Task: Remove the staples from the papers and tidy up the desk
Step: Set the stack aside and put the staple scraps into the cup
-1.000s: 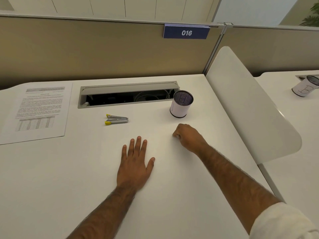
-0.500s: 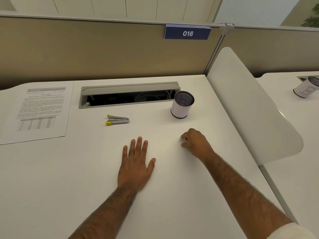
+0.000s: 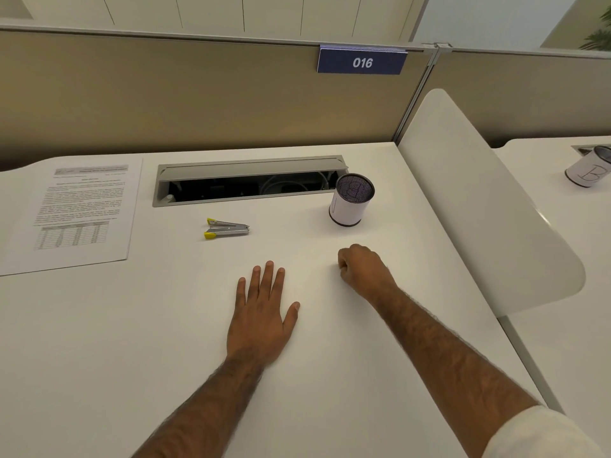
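My left hand (image 3: 261,312) lies flat on the white desk (image 3: 115,342), fingers straight and spread. To its right, my right hand (image 3: 362,269) rests on the desk with its fingers curled tight, the tips pinched together at the surface; the staple they close on is hidden under them. A silver staple remover with yellow tips (image 3: 226,229) lies beyond my left hand. A printed sheet of paper (image 3: 72,209) lies at the far left. A white mesh-lined pen cup (image 3: 352,200) stands just beyond my right hand.
An open grey cable tray (image 3: 248,183) runs along the back of the desk under the beige partition. A curved white divider (image 3: 479,200) borders the desk on the right. Past it, another cup (image 3: 588,171) stands on the neighbouring desk.
My right hand slid a little to the right, where a tiny pale speck showed at its fingertips, then came back slightly left with fingers curled tighter. My left hand stayed flat.
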{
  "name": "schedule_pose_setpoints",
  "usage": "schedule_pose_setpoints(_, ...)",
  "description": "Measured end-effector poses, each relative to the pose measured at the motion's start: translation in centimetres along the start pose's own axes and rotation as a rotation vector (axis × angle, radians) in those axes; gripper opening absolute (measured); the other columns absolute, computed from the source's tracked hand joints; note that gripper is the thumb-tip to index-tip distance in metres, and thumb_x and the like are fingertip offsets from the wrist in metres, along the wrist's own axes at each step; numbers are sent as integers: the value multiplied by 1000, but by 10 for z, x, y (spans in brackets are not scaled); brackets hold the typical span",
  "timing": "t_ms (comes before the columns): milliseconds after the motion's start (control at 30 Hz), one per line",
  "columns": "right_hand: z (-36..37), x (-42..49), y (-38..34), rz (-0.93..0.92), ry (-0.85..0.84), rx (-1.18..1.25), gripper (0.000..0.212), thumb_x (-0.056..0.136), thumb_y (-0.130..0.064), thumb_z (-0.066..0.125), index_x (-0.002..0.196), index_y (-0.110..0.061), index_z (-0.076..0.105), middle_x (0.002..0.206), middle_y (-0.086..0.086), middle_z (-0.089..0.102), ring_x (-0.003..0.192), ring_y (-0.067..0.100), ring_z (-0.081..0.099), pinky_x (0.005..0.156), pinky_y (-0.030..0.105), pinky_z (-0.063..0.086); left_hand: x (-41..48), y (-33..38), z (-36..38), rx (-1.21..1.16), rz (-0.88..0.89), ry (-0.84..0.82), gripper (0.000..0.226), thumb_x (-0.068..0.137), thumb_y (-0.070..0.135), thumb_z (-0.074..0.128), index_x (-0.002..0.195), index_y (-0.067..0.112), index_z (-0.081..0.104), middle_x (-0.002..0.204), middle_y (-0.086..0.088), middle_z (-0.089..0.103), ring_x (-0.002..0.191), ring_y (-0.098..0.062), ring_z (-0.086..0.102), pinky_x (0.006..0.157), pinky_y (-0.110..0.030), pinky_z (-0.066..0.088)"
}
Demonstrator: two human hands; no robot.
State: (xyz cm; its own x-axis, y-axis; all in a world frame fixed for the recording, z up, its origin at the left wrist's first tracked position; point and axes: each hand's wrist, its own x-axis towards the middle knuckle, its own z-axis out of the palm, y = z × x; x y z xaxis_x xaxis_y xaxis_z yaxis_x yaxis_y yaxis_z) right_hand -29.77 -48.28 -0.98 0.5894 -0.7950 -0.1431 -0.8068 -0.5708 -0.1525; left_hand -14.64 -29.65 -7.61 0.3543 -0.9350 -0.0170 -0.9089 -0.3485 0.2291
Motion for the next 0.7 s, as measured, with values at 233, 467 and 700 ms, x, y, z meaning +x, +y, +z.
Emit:
schedule_pose_setpoints(233, -17, 13, 18, 87, -38, 404, 14, 71, -4, 63, 66, -16, 62, 67, -6, 61, 63, 13, 54, 55, 20, 40, -1, 0, 0, -1, 3, -2, 74, 101, 59, 15, 164, 22, 9, 173, -2, 0, 160, -24, -1, 128, -51, 9)
schedule_pose_setpoints(467, -93, 39, 34, 156, 52, 878, 11, 82, 2, 66, 75, -6, 68, 66, 9, 64, 57, 15, 57, 55, 25, 51, -3, -1, 1, 0, 1, -14, 74, 101, 61, 11, 164, 23, 4, 173, 0, -6, 160, -22, -6, 129, -49, 5)
schedule_pose_setpoints(700, -127, 99, 34, 201, 215, 595, 19, 81, 2, 66, 67, -10, 68, 60, 9, 64, 49, 16, 56, 54, 24, 49, -2, -1, 0, -5, 0, -16, 74, 101, 60, 11, 164, 24, 5, 173, 0, -6, 159, -21, -6, 128, -50, 6)
